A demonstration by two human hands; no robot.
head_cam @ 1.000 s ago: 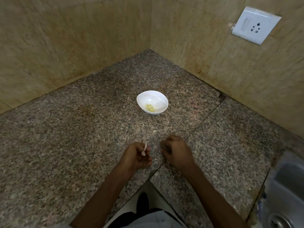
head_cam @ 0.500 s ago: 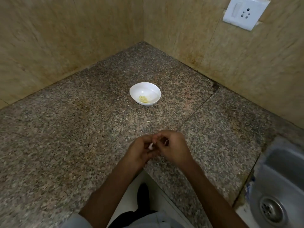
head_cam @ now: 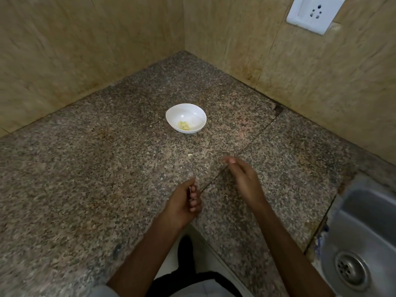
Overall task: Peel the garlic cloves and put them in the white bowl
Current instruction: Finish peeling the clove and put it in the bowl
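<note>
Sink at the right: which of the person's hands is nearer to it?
Right. The right hand is left of the sink; the left hand, gripping a garlic clove, lies farther left, beyond the right hand.

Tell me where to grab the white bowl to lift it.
Take the bowl by its rim at the near right edge, coming down from above, thumb inside and fingers under the outer wall. It stands upright with no handle, and its rounded wall gives little to hold lower down. The garlic lies toward the near left of the floor, so the right side is bare.
</note>
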